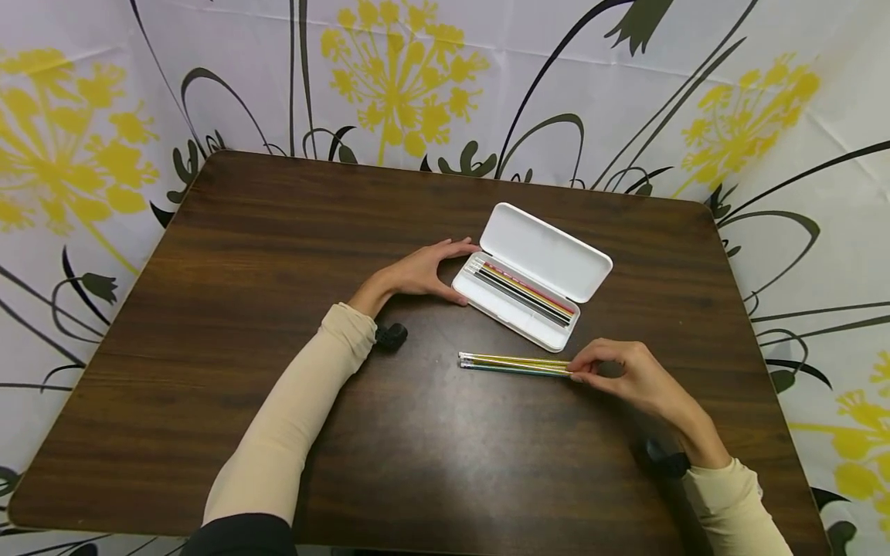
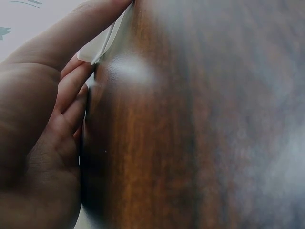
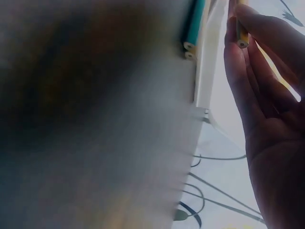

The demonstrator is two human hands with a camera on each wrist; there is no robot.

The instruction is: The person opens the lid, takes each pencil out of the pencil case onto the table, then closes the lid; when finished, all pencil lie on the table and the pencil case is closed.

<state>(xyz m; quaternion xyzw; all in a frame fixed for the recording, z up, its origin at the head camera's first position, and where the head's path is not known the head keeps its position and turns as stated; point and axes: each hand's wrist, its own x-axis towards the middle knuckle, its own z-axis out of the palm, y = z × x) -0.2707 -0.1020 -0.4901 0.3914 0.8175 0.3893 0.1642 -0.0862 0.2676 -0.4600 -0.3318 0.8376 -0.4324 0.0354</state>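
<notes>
A white pencil case point(image 1: 556, 336) lies with its lid point(image 1: 545, 251) raised, holding several pencils point(image 1: 524, 289) in black, yellow and red. My left hand point(image 1: 424, 270) holds the case's left end between thumb and fingers; the left wrist view shows a white corner of the case point(image 2: 97, 47) by the fingertips. In front of the case lies a row of pencils, yellow ones and a green one point(image 1: 514, 371). At the row's right end my right hand point(image 1: 636, 378) pinches a yellow pencil point(image 3: 242, 36) between thumb and fingers. In the right wrist view, a teal-green pencil point(image 3: 193, 28) lies apart from it.
Everything sits on a dark wood-grain table point(image 1: 278, 216). A white cloth with yellow flowers point(image 1: 403, 77) hangs behind and at the sides. A small black device is strapped at each wrist, the left one point(image 1: 392, 337) near the table surface.
</notes>
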